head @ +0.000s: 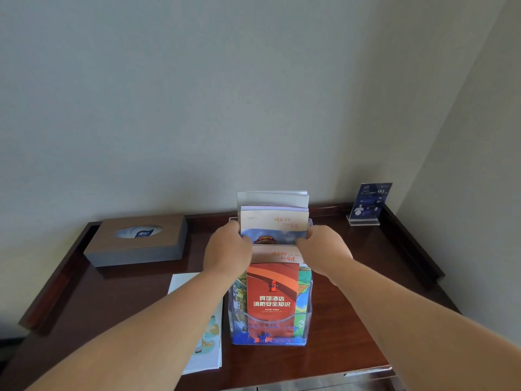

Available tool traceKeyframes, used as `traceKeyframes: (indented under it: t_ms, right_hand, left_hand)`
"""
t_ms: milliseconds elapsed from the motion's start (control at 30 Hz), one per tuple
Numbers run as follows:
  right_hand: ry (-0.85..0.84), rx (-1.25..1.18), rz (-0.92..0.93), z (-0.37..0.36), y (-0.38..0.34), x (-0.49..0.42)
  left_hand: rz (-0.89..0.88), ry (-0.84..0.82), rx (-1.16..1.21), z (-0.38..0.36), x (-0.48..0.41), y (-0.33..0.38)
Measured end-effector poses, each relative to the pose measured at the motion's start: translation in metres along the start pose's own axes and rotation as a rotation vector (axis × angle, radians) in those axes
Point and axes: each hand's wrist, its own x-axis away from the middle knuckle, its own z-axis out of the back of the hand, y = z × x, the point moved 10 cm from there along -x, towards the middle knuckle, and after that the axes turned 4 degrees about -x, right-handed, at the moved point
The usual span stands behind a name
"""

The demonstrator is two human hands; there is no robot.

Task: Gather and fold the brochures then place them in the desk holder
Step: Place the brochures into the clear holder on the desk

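Here, at a dark wooden bench (127, 300) set against a wall, my left grip (227, 248) and my right grip (324, 246) pinch the two side edges of a stack of brochures (273, 222) from opposite sides. The fingers are curled narrowly round the paper, though the backs of the hands hide most of them. The stack stands upright between the grips, its long axis vertical and its lower end in the rear pocket of the clear desk holder (308, 314). A red brochure (273, 292) stands in the front pocket, just below my wrists.

One more brochure (207, 342) lies flat on the bench just left of the holder, partly under my left forearm, with its long axis running away from me. By my judgement it is the piece left to gather. The left grip is the nearer one and would need to draw back and down toward me to reach it.

A tissue box (135, 241) sits at the rear left and a small sign stand (366, 204) in the far right corner, both well apart from the holder.
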Motion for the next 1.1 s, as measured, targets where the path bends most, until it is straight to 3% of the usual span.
traceKeyframes:
  t_ms: [333,667,833,1100]
  right_hand:
    - [0.064,0.038,0.015,0.008,-0.005,0.001]
    - [0.059,0.239,0.018,0.003,-0.01,0.001]
    - [0.091,0.155,-0.018,0.005,-0.006,0.0]
    - [0.111,0.282,0.004,0.0,-0.013,0.004]
  left_hand:
    - [0.027,0.063,0.009,0.013,0.008,0.003]
    - [0.078,0.054,0.017,0.014,0.005,-0.006]
    - [0.072,0.059,0.029,0.016,0.002,-0.005]
    - [0.033,0.07,-0.023,0.016,0.003,-0.001]
